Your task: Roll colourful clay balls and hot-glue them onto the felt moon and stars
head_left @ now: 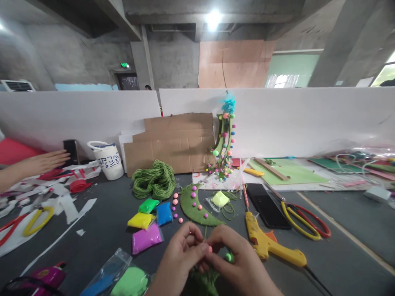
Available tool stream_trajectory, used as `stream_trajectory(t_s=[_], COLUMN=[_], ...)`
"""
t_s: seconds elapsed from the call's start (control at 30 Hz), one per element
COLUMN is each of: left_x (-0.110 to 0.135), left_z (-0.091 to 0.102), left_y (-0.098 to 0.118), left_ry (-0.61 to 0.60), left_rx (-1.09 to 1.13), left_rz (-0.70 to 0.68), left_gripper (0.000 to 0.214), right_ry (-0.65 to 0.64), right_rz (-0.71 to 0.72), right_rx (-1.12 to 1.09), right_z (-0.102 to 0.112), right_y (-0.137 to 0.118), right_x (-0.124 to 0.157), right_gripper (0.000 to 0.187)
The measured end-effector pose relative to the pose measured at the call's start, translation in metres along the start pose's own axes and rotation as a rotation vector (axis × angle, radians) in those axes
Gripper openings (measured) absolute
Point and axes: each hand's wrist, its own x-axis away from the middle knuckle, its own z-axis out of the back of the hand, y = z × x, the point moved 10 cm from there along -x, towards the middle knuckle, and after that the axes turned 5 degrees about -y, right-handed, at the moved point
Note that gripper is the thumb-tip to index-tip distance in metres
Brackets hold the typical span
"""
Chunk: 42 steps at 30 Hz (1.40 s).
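Observation:
My left hand (pixel 180 257) and my right hand (pixel 237 259) meet at the bottom middle, fingers pinched together on a small pink clay ball (pixel 210 248). Under them lies a green felt piece (pixel 203 283) with a light green ball (pixel 228 257) on it, mostly hidden by my hands. Just beyond lies a green felt crescent (pixel 193 205) dotted with pink balls. Bags of coloured clay lie to the left: green (pixel 148 205), blue (pixel 163 213), yellow (pixel 140 220) and magenta (pixel 146 238).
A yellow glue gun (pixel 271 244), a black phone (pixel 266 205) and red-and-yellow scissors (pixel 304 220) lie at right. Green cord (pixel 154 180), cardboard (pixel 173 144), a hanging felt ornament (pixel 224 139) and a white bucket (pixel 108 160) stand behind. Another person's hand (pixel 46 161) reaches in at left.

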Motion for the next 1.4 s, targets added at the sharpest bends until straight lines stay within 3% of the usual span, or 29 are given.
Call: stream_trajectory(t_s=[0.2,0.43,0.6,0.7,0.8,0.97,1.1,1.23,1.4], left_x=[0.002,0.011,0.016,0.014,0.009,0.003,0.0,-0.009,-0.015], left_z=[0.003,-0.004,-0.005,0.012,0.025,0.02,0.016,-0.001,-0.022], left_y=[0.0,0.014,0.029,0.028,0.016,0.005,0.007,0.013,-0.001], left_ry=[0.029,0.071,0.076,0.178,0.24,0.172,0.207,0.185,0.125], left_rx=[-0.06,-0.05,0.038,0.108,0.18,0.23,0.309,0.466,0.634], left_rz=[-0.055,-0.111,-0.158,-0.129,-0.049,0.022,0.048,0.053,0.141], left_gripper=[0.029,0.024,0.018,0.021,0.023,0.021,0.017,0.02,0.033], right_ry=[0.009,0.055,0.168,0.171,0.088,-0.027,-0.003,0.031,0.154], right_rz=[0.015,-0.054,-0.199,-0.221,-0.126,0.149,0.179,0.189,0.435], right_rx=[0.052,-0.069,-0.136,-0.168,-0.142,0.038,0.103,0.176,0.371], right_z=[0.001,0.002,0.024,0.027,0.012,-0.005,0.005,0.003,-0.015], right_y=[0.002,0.008,0.045,0.053,0.033,-0.022,-0.041,-0.045,-0.053], right_x=[-0.001,0.003,-0.004,-0.005,-0.003,0.002,-0.004,-0.009,-0.002], right_gripper=[0.013,0.017,0.021,0.025,0.019,0.014,0.014,0.009,0.016])
